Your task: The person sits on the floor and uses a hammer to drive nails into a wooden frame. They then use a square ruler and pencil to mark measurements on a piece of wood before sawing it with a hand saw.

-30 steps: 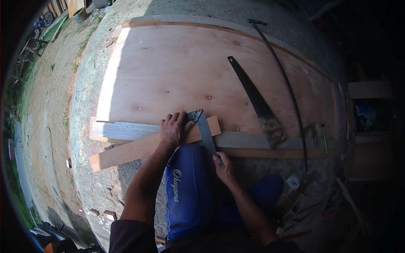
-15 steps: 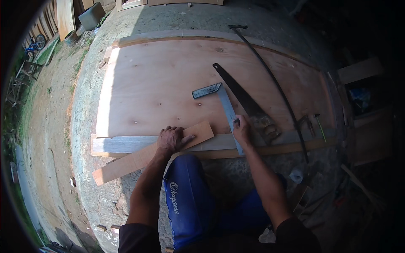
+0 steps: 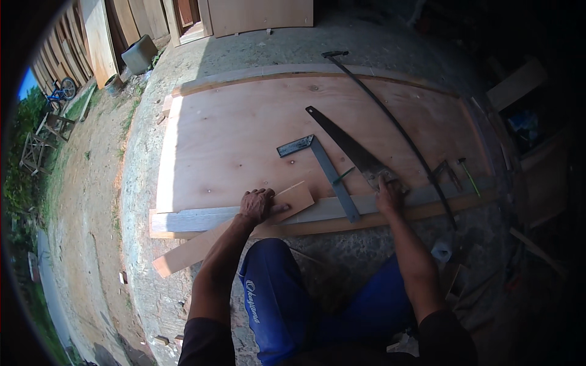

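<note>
My left hand (image 3: 256, 205) is closed over a short wooden board (image 3: 296, 198), fingers bent over its far edge and thumb stretched along its top. That board lies slantwise across the near rail of a plywood panel (image 3: 226, 140), its left end jutting toward me. My right hand (image 3: 389, 196) is on the handle of a handsaw (image 3: 345, 139), fingers bent round it. The saw lies on the panel, blade pointing away. Between my hands rests a metal try square (image 3: 332, 177), its blade crossing the near rail. A thin green pencil-like stick (image 3: 344, 175) lies across that blade.
Right of the saw, a long black bar (image 3: 397, 122) with a head at its far end spans the panel. Beyond it lie a small dark tool (image 3: 450, 175) and a green-handled tool (image 3: 469, 177). A grey container (image 3: 139, 55) and leaning boards (image 3: 101, 36) stand far left.
My right hand has left the square, moved right and taken the saw's handle. The green stick now lies on the square. My left hand stays on the board; the whole view has shifted slightly.
</note>
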{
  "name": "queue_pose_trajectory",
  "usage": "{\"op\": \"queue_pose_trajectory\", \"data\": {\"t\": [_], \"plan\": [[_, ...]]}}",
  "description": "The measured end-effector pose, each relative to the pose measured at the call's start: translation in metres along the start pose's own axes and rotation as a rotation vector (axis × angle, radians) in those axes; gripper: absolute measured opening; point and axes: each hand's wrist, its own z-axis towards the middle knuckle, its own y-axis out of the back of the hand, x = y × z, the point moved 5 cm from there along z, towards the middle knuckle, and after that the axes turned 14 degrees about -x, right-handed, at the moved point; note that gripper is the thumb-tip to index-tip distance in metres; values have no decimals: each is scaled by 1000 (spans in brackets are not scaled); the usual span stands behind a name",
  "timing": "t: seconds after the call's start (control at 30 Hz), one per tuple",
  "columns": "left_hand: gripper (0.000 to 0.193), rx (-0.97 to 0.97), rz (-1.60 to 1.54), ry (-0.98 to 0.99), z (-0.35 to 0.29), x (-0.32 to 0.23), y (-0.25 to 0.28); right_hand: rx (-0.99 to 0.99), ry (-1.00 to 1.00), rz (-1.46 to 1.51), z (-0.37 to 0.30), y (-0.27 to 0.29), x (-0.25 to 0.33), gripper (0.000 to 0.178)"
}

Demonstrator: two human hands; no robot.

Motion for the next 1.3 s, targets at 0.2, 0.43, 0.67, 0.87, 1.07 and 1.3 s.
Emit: {"op": "queue_pose_trajectory", "data": {"t": [0.2, 0.43, 0.67, 0.87, 1.07, 1.3], "plan": [[64, 83, -23, -160, -9, -19, 15, -142, 44, 20, -6, -12, -15, 70], [52, -44, 78, -278, -10, -4, 8, -330, 319, 328, -5, 11, 23, 62], [48, 142, 190, -211, -3, -45, 7, 149, 264, 358, -20, -6, 104, 63], [49, 116, 151, -310, 2, -90, -13, -27, 102, 371, 27, -51, 82, 64], [44, 205, 147, -164, 4, -103, -15, -118, 45, 473, 43, -38, 25, 68], [39, 273, 137, -110, 2, -100, -19, -361, -107, 221, 45, -25, -60, 74]]}}
